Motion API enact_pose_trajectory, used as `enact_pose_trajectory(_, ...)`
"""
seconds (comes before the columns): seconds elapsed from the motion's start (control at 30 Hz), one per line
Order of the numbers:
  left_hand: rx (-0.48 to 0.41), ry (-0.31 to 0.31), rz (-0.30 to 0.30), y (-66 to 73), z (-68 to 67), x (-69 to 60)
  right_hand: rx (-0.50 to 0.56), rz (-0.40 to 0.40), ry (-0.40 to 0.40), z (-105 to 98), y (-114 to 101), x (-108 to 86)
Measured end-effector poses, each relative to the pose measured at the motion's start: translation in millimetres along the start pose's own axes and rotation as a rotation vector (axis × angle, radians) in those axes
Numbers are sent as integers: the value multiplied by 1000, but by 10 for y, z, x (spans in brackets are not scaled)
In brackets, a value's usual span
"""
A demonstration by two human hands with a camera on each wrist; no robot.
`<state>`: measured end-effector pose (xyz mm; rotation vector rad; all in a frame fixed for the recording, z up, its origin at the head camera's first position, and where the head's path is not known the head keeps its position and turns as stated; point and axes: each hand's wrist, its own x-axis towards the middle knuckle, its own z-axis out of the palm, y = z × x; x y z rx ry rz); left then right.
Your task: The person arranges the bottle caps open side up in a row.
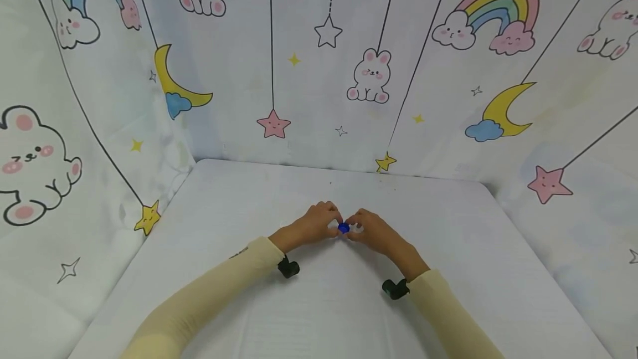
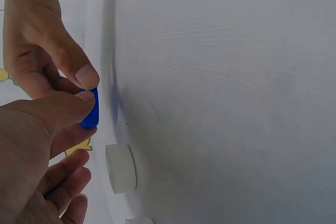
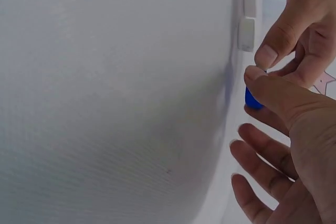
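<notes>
A small blue piece (image 1: 343, 227), its exact kind not clear, is held between both hands above the white table. My left hand (image 1: 317, 224) pinches its left side with thumb and forefinger. From the other side, the thumb and forefinger of my right hand (image 1: 374, 231) pinch it too. In the left wrist view the blue piece (image 2: 90, 111) shows a flat side, partly covered by the fingertips. The right wrist view shows only the lower part of the blue piece (image 3: 254, 99) below the thumb. The remaining fingers of each hand curl loosely, apart from it.
Beyond the hands, a short white block (image 2: 121, 169) stands with a second white piece (image 2: 139, 221) near it in the left wrist view. More white blocks (image 3: 247, 35) line up in the right wrist view. A patterned cloth (image 1: 309, 82) hangs behind the white tabletop (image 1: 309, 303).
</notes>
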<state>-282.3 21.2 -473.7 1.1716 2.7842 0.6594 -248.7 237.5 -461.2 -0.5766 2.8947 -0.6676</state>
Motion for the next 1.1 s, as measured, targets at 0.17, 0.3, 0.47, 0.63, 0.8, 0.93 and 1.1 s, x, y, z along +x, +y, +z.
enact_pose_trajectory(0.17, 58, 14, -10, 2, 36, -11, -44, -32, 24, 57, -17, 10)
enact_pose_trajectory(0.3, 95, 10, -24, -8, 63, -17, -83, -50, 37, 100, -8, 22)
enact_pose_trajectory(0.47, 120, 12, -23, -14, 71, -28, -124, -53, 43, 138, 15, 49)
enact_pose_trajectory(0.63, 126, 14, -30, -18, 73, -37, -130, -55, 39, 147, 8, 66)
enact_pose_trajectory(0.8, 134, 21, -33, -19, 67, -48, -125, -54, 28, 123, -9, 59)
enact_pose_trajectory(0.93, 131, 14, -42, -19, 13, -81, -124, -30, 24, 93, -9, 43)
enact_pose_trajectory(1.1, 107, 21, -78, -74, -121, -187, -125, 29, -2, 40, 3, 2)
